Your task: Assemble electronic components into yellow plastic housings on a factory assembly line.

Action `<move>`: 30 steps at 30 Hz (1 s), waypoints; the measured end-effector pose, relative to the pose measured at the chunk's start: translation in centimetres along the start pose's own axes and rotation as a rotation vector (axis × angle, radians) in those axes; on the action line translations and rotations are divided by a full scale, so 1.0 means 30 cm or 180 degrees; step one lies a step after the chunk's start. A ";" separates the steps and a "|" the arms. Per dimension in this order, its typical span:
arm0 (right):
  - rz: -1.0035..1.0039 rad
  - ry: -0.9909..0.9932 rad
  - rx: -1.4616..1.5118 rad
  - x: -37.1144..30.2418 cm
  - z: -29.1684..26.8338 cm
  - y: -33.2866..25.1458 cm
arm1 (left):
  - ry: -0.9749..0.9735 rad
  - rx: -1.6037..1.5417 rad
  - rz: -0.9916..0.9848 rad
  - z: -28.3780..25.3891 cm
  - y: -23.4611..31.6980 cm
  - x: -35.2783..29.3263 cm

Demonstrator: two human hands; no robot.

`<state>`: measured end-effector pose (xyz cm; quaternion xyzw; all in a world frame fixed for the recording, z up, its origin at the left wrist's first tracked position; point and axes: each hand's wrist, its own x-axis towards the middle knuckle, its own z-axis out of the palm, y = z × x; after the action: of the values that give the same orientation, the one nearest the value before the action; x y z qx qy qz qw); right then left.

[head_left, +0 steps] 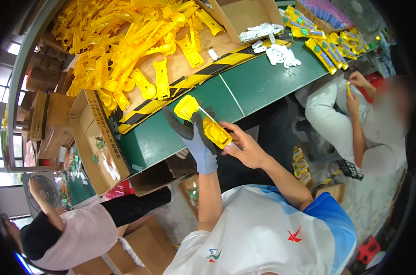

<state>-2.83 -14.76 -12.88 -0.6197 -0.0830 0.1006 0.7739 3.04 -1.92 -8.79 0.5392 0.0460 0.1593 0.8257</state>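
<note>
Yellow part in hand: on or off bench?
Off: left hand grips the yellow part, right hand its lower end, past the edge of the bench.

Near the centre of my head view I have the gloved left hand (200, 144) gripping a yellow plastic casing (217, 134) around its middle, with the bare right hand (247, 150) holding its four o'clock end. At eleven o'clock I see a heap of loose yellow parts (125, 50) behind striped tape (235, 57) on the green surface (256, 85), with small white pieces (282, 56) at one o'clock and strip-fitted yellow units (322, 56) at two. I also make out a cardboard box (111, 140) at nine and co-workers at three (377, 133) and eight (82, 231).
</note>
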 end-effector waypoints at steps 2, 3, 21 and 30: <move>0.0107 0.0123 0.0000 -0.012 0.013 -0.003 | -0.0204 0.0020 -0.0124 -0.030 -0.017 0.040; 0.0103 0.0130 0.0070 -0.019 0.009 -0.003 | -0.0220 0.0089 -0.0126 -0.032 -0.011 0.037; -0.0532 -0.0409 -0.0387 -0.111 -0.126 -0.043 | -0.0433 -0.0272 -0.0457 0.037 0.027 0.005; -0.1064 0.0883 -0.1345 -0.132 -0.235 -0.073 | -0.0822 -0.0197 -0.0952 0.216 -0.049 -0.010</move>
<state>-4.76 -22.89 -12.30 -0.7526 -0.0964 -0.1334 0.6376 4.69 -8.24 -7.47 0.5166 0.0143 -0.0343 0.8554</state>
